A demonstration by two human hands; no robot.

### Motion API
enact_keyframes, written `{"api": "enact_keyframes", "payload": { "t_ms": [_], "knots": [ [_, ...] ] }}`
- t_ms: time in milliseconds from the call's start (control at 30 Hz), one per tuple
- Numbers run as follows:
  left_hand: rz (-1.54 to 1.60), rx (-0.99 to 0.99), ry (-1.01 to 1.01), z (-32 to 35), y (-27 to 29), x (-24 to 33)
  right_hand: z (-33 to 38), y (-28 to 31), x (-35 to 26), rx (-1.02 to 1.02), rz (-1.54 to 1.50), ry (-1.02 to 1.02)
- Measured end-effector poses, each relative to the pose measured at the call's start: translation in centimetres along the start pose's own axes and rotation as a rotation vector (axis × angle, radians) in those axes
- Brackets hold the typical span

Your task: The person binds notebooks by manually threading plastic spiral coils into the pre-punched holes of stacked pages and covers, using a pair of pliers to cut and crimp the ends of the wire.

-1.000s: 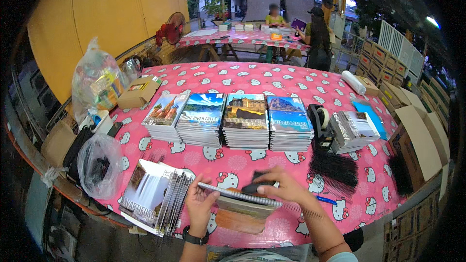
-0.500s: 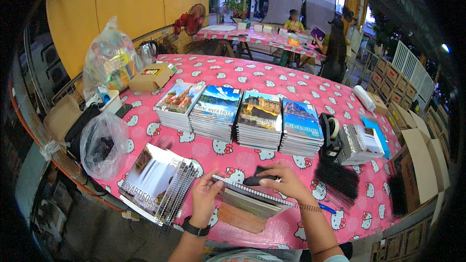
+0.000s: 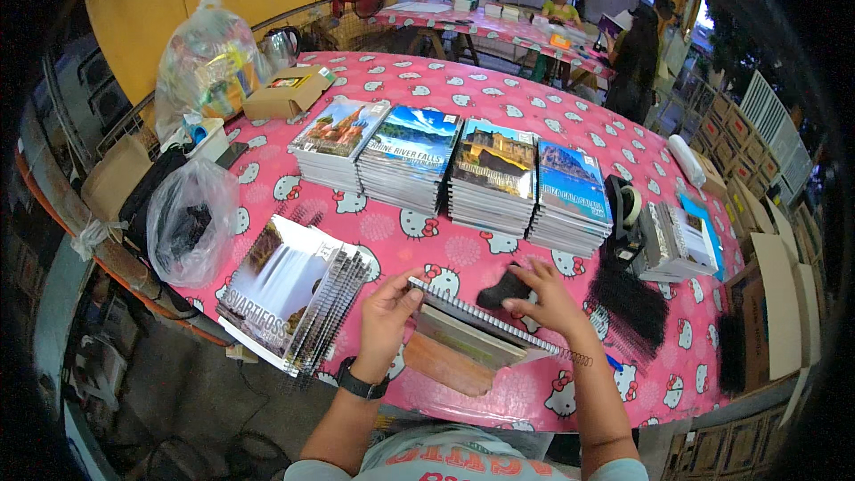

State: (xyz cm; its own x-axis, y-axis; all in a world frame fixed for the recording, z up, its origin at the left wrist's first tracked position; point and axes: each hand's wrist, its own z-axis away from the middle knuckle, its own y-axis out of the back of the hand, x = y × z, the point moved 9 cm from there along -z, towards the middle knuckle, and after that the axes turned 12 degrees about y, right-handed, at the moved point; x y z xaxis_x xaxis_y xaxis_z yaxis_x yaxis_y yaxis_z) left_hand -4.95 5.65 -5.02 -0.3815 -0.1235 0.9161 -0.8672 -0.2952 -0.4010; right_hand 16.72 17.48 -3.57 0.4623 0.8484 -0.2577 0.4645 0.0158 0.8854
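Observation:
My left hand (image 3: 392, 307), with a black watch at the wrist, pinches the left end of a notebook (image 3: 485, 310) held with its punched edge up. A dark wire coil (image 3: 574, 356) runs along that edge and sticks out past its right end. Between the thumb and fingers of my right hand (image 3: 552, 303) is a small black pad-like piece (image 3: 501, 290), just beyond the edge. Below the notebook lie a grey-green block (image 3: 472, 338) and an orange-brown wooden piece (image 3: 450, 371). To the left, spiral notebooks with a waterfall cover (image 3: 280, 289) are stacked.
Four-in-a-row style stacks of picture-cover notebooks (image 3: 494, 165) stand across the middle. Loose black coils (image 3: 628, 316) lie at right, near a tape dispenser (image 3: 623, 214) and a blue pen (image 3: 614, 362). Plastic bags (image 3: 191, 236) sit left; open cartons (image 3: 770, 303) right. People (image 3: 637, 58) work beyond.
The view has tilted, so the table appears higher. My right hand has shifted slightly rightward with the black piece, its fingers a little more spread. My left hand keeps its hold on the notebook.

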Motion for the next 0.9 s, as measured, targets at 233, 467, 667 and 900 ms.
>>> {"api": "enact_keyframes", "payload": {
  "t_ms": [233, 467, 667, 900],
  "knots": [
    [-0.258, -0.159, -0.256, 1.9, -6.7, 5.3, 0.5, 11.9, -11.4, 0.165, -0.256, 0.038],
    [-0.419, -0.359, -0.442, 4.0, -12.4, 7.1, 1.4, 8.8, -14.1, -0.024, -0.429, -0.059],
    [-0.313, -0.285, -0.332, 3.8, -11.3, 7.1, 0.9, 11.8, -14.6, 0.145, -0.234, 0.14],
    [-0.342, -0.321, -0.369, 3.9, -11.4, 6.8, 0.8, 11.0, -12.9, 0.283, -0.432, 0.054]
  ]
}}
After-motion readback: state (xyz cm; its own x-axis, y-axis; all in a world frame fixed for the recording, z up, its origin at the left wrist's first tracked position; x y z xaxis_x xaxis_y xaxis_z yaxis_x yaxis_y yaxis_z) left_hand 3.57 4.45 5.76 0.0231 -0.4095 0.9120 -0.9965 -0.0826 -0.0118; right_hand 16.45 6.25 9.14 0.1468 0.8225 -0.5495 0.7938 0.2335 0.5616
